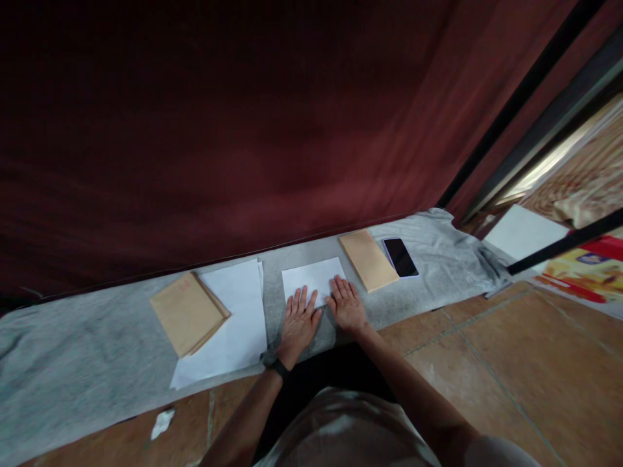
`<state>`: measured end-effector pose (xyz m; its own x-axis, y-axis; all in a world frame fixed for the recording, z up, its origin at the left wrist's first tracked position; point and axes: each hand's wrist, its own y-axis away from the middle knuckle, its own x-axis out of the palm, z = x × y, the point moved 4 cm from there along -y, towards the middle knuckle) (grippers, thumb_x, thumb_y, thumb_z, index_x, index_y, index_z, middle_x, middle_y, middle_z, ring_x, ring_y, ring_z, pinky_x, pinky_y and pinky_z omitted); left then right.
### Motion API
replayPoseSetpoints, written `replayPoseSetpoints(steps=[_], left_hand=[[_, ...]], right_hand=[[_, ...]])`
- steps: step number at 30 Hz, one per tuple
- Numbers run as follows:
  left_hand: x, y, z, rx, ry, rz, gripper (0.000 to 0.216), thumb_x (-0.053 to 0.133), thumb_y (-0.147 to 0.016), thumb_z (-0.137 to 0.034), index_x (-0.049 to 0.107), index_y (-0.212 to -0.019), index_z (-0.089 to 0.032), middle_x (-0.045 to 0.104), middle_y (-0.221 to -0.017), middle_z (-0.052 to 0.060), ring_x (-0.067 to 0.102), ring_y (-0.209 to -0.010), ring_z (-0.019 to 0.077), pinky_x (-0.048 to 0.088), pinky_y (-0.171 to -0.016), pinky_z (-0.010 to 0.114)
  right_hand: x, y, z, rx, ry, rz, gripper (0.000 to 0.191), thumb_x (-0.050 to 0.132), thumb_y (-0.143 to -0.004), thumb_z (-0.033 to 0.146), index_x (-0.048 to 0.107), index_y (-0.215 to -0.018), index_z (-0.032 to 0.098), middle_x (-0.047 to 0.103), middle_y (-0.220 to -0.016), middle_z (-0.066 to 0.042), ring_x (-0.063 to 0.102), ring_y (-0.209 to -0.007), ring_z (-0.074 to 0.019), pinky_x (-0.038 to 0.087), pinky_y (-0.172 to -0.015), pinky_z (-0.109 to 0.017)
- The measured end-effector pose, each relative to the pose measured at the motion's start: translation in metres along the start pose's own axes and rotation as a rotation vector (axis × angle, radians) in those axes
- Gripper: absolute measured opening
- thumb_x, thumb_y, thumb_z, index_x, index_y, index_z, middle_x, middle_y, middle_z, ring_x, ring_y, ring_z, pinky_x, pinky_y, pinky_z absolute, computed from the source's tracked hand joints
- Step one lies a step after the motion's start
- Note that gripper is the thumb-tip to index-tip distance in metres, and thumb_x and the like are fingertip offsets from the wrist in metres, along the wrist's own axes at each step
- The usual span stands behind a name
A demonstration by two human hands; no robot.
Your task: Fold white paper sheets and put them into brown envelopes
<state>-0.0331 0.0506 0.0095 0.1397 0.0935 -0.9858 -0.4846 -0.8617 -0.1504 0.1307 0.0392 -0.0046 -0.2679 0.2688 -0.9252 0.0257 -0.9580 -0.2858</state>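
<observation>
Resting with left hand (298, 321) and right hand (347, 306) flat on near side of small white paper (310, 275), gripping nothing, fingers slightly apart. Lying on grey cloth (117, 337), just ahead of both palms, lengthwise left to right, neither hand nearer.

There lay the phone (402, 257), dark-screened, on the grey cloth (97, 353), a deep red surface (292, 143) rising behind! Down on the brown tiled floor (559, 363), a crumpled white scrap (162, 423) sat at left, while red-and-yellow packaging (591, 269) brightened the far right.
</observation>
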Motion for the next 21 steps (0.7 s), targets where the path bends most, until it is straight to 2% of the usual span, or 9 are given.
replayPoseSetpoints(steps=[3,6,13,16,21], left_hand=[[0.0,0.001,-0.001,0.004,0.014,-0.004,0.055,0.04,-0.103,-0.044,0.04,-0.155,-0.026,0.028,-0.165,0.01,0.025,-0.153,0.0305,0.024,-0.123,0.053],[0.001,0.001,-0.001,0.0,0.027,-0.015,0.055,0.042,-0.102,-0.042,0.04,-0.155,-0.027,0.029,-0.166,0.008,0.023,-0.153,0.0304,0.023,-0.123,0.053],[0.0,0.001,-0.002,-0.001,0.027,-0.044,0.057,0.042,-0.101,-0.042,0.037,-0.156,-0.026,0.03,-0.165,0.007,0.021,-0.154,0.0296,0.025,-0.123,0.053],[-0.001,0.001,-0.002,-0.003,0.032,-0.029,0.057,0.043,-0.101,-0.043,0.039,-0.155,-0.026,0.029,-0.165,0.008,0.023,-0.154,0.0305,0.025,-0.123,0.054],[-0.005,0.001,-0.003,-0.014,0.041,-0.03,0.057,0.043,-0.101,-0.044,0.037,-0.156,-0.027,0.03,-0.165,0.007,0.023,-0.153,0.0301,0.026,-0.123,0.053]], right_hand=[[0.001,0.003,-0.004,0.069,0.007,-0.027,0.062,0.033,-0.106,0.043,0.035,-0.155,0.004,0.037,-0.158,-0.021,0.035,-0.148,-0.0323,0.027,-0.12,-0.051],[0.001,-0.004,-0.003,0.103,-0.005,-0.037,0.063,0.034,-0.106,0.043,0.032,-0.156,0.006,0.037,-0.158,-0.022,0.037,-0.146,-0.0345,0.028,-0.119,-0.055],[0.007,-0.057,0.012,-0.057,-0.018,0.102,0.053,0.035,-0.106,0.038,0.043,-0.153,0.016,0.037,-0.16,-0.013,0.036,-0.148,-0.029,0.027,-0.121,-0.05],[0.011,-0.071,0.004,-0.046,-0.012,0.103,0.051,0.036,-0.105,0.036,0.044,-0.152,0.016,0.039,-0.159,-0.015,0.038,-0.147,-0.0292,0.028,-0.12,-0.051],[0.011,-0.08,-0.015,0.056,-0.018,0.033,0.054,0.034,-0.105,0.035,0.044,-0.151,0.009,0.041,-0.157,-0.019,0.038,-0.146,-0.0316,0.031,-0.118,-0.051]])
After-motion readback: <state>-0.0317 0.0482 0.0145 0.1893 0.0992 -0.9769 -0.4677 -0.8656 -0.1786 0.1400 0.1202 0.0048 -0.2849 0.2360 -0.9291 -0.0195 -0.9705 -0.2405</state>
